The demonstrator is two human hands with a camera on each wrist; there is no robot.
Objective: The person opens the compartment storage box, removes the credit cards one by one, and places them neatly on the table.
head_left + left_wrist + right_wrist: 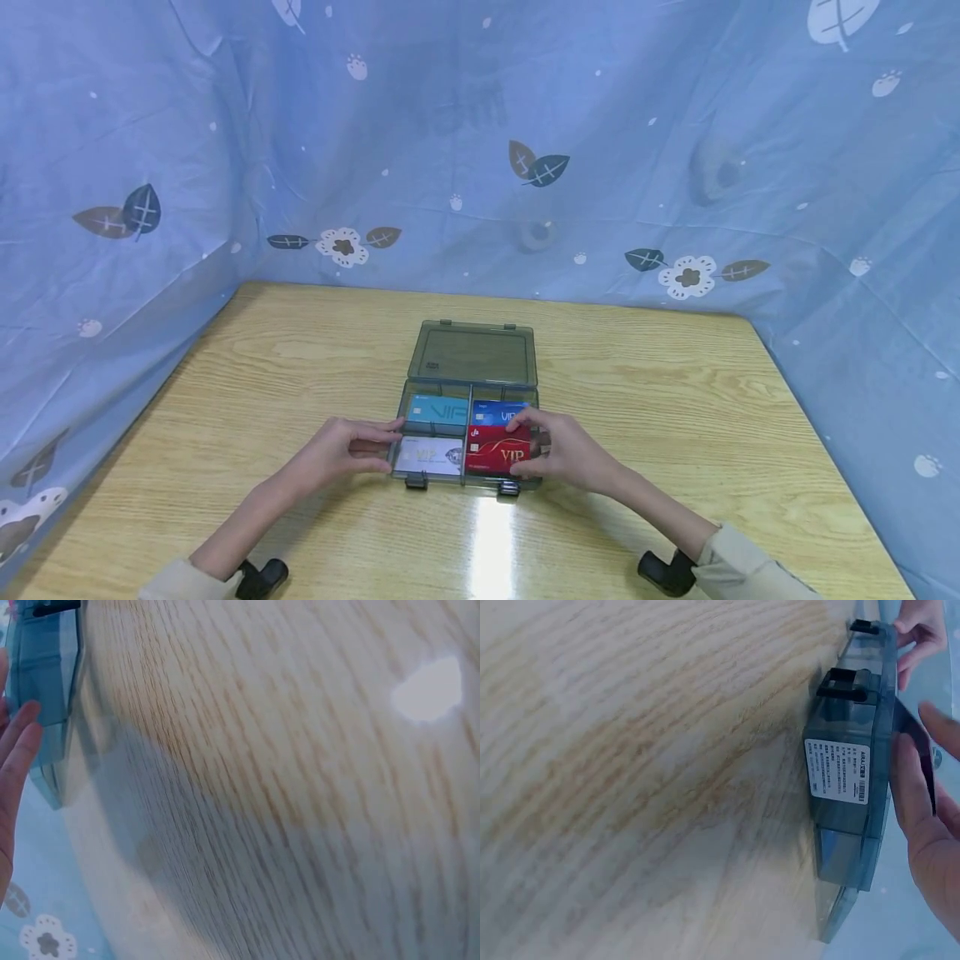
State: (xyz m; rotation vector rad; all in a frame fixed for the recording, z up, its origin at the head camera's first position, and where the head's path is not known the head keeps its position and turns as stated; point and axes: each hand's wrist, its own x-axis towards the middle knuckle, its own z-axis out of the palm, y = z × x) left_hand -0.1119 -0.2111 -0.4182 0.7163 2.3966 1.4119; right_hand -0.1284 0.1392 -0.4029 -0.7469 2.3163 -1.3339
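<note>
A smoky translucent organizer box (465, 483) lies on the table with its lid (474, 354) folded back and its dividers showing. Inside sit a teal VIP card (438, 410) at back left, a white VIP card (429, 455) at front left and a blue VIP card (495, 412) at back right. My right hand (566, 450) holds a red VIP card (491, 450) by its right end, over the front right compartment. In the right wrist view this card (913, 739) tilts up past the box rim. My left hand (341, 450) rests its fairly straight fingertips against the box's left side.
Two black latches (416, 481) hang from the box's front edge. A white printed label (838, 771) is on its right side wall. The wood-grain table (322, 333) meets a blue patterned cloth (450, 167) at the back and sides. Black straps with mounts (262, 577) circle both wrists.
</note>
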